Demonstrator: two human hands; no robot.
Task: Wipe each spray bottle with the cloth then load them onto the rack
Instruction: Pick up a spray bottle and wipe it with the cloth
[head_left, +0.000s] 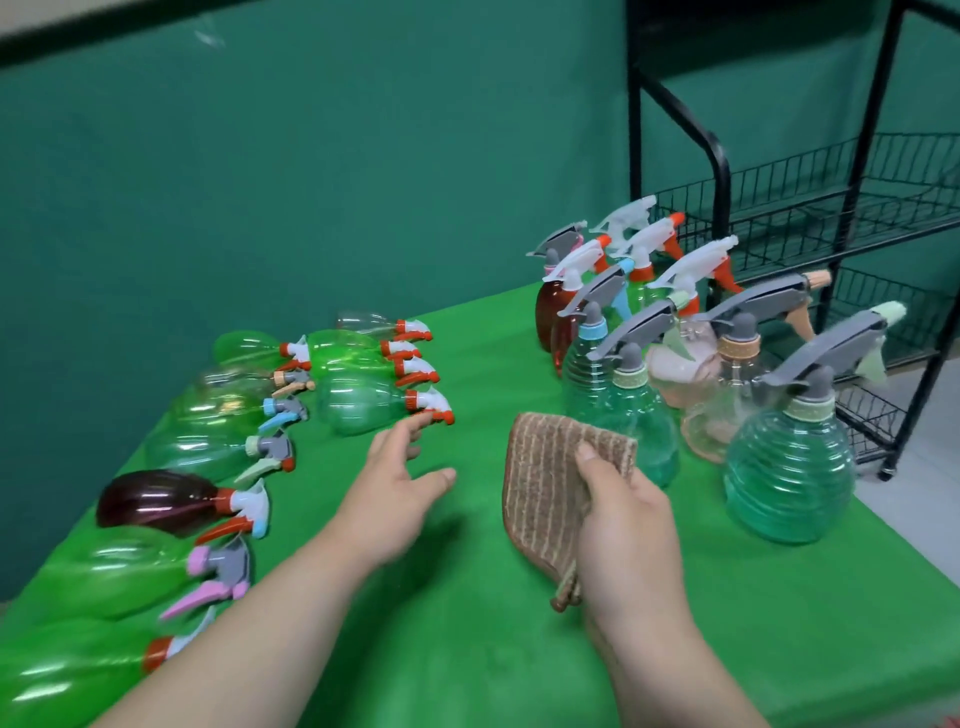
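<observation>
One lying green spray bottle (363, 408) could be knocked rolling by the spread, empty left hand (395, 499); the cloth (550, 478) was gripped by the right hand (623, 535).

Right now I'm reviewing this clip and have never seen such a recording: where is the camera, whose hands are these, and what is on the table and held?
No machine here: the single picture comes from a wide-angle camera worn on a person's head, looking down at their own bare hands. The green table holds two groups: lying bottles at the left and upright bottles at the right. Behind those stands a black wire rack. The right hand grips a brown striped cloth. The left hand is open, reaching toward a lying green bottle with a red-and-white trigger; whether it touches is unclear.
</observation>
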